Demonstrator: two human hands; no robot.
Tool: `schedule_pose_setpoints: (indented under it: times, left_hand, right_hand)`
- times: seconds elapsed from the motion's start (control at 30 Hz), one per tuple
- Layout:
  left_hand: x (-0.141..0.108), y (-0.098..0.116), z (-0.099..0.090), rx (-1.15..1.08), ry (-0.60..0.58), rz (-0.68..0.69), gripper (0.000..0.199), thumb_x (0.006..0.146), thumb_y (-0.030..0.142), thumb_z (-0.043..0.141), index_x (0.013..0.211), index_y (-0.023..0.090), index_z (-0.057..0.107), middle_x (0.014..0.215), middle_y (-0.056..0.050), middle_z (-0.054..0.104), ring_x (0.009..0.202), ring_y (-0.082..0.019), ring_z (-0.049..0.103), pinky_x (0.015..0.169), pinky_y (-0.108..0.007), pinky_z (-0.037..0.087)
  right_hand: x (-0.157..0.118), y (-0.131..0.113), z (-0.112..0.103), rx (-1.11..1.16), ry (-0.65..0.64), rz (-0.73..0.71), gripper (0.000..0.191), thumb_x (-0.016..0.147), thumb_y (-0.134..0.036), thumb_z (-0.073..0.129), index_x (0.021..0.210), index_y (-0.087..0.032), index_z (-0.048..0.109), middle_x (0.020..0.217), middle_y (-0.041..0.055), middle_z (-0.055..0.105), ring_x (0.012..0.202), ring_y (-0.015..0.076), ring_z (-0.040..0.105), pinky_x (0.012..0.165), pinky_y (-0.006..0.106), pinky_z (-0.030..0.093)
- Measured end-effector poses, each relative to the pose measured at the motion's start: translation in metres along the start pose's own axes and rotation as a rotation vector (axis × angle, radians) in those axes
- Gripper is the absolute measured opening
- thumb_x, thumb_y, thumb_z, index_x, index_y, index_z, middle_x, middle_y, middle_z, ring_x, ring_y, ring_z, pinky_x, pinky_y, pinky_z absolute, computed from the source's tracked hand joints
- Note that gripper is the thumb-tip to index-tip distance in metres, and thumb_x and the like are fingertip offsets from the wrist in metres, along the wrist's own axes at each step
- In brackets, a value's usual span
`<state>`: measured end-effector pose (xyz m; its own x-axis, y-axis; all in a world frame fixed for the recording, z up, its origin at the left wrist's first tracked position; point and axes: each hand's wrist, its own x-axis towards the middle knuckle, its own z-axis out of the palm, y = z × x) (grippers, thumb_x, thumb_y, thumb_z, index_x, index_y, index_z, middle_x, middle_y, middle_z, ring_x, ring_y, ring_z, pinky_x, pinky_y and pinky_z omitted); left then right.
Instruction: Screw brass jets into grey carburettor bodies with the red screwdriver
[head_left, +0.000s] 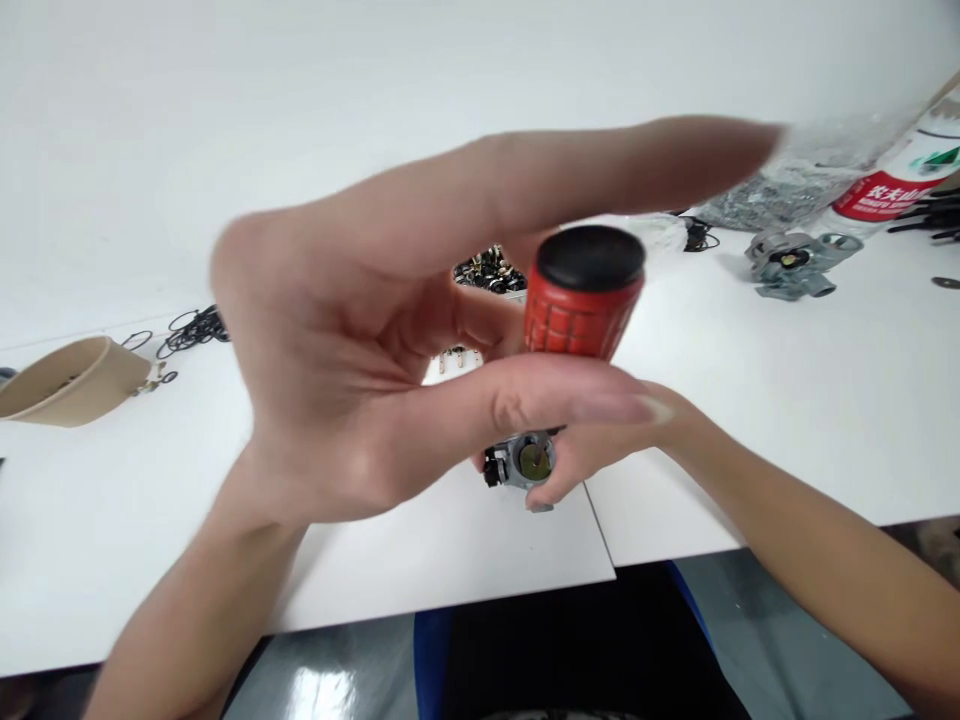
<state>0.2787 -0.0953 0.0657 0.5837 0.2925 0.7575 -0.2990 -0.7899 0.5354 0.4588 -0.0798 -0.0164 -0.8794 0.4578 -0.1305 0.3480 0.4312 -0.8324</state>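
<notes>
Close to the camera, my left hand (360,340) holds a red handle (574,315) with a black end cap between the thumb and curled fingers, while its index finger stretches out above. The far end of the handle is hidden behind the thumb. Lower and farther away, my right hand (592,455) grips a small grey metal part (525,460) with a round brassy disc and a black fitting. Much of my right hand is hidden behind my left thumb.
A tan bowl (90,380) stands at the left beside black cords (193,330). Small parts (491,270) lie behind my hands. At the right are another metal part (799,262), a clear bag of parts (780,195) and a red-labelled bottle (892,190). The white table's front edge (450,605) is below.
</notes>
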Motion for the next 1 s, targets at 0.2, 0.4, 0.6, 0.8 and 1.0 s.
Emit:
schedule_pose_setpoints:
  times: [0.2, 0.4, 0.6, 0.8, 1.0]
  left_hand:
    - [0.014, 0.002, 0.003, 0.031, -0.071, -0.091, 0.051, 0.088, 0.061, 0.051, 0.117, 0.022, 0.067, 0.094, -0.009, 0.062, 0.075, -0.019, 0.059, 0.055, -0.034, 0.051]
    - [0.003, -0.002, 0.01, 0.114, 0.027, -0.01, 0.044, 0.088, 0.061, 0.051, 0.118, 0.031, 0.065, 0.096, -0.003, 0.06, 0.078, -0.017, 0.059, 0.05, -0.03, 0.048]
    - [0.015, 0.006, 0.009, 0.099, 0.024, -0.19, 0.051, 0.083, 0.062, 0.058, 0.123, 0.03, 0.063, 0.078, -0.003, 0.066, 0.084, -0.026, 0.069, 0.051, -0.036, 0.056]
    - [0.017, 0.011, -0.007, 0.13, 0.051, -0.172, 0.051, 0.08, 0.061, 0.063, 0.122, 0.031, 0.066, 0.076, -0.006, 0.066, 0.067, -0.026, 0.065, 0.037, -0.034, 0.042]
    - [0.001, -0.004, -0.009, 0.134, 0.033, -0.17, 0.039, 0.087, 0.047, 0.061, 0.12, 0.027, 0.067, 0.103, -0.007, 0.069, 0.082, -0.026, 0.066, 0.052, -0.041, 0.055]
  right_hand:
    - [0.003, 0.001, 0.004, -0.044, 0.016, -0.036, 0.041, 0.071, -0.018, 0.073, 0.11, -0.021, 0.062, 0.109, 0.0022, 0.062, 0.098, 0.0178, 0.059, 0.086, 0.028, 0.048]
    - [0.002, -0.001, 0.002, 0.0, -0.007, -0.008, 0.039, 0.071, -0.018, 0.074, 0.108, -0.021, 0.061, 0.103, 0.0019, 0.063, 0.094, 0.0172, 0.059, 0.081, 0.027, 0.049]
    - [0.003, 0.003, 0.004, -0.048, 0.012, -0.068, 0.039, 0.071, -0.019, 0.074, 0.109, -0.021, 0.061, 0.111, 0.0032, 0.059, 0.102, 0.0194, 0.057, 0.085, 0.03, 0.048]
    - [0.003, 0.003, 0.003, -0.061, 0.014, -0.072, 0.04, 0.071, -0.021, 0.076, 0.108, -0.021, 0.062, 0.116, 0.0035, 0.056, 0.107, 0.0203, 0.054, 0.088, 0.03, 0.047]
    - [0.004, 0.003, 0.003, -0.128, 0.036, -0.118, 0.039, 0.07, -0.019, 0.076, 0.106, -0.019, 0.062, 0.118, 0.0052, 0.054, 0.112, 0.0211, 0.05, 0.099, 0.033, 0.042]
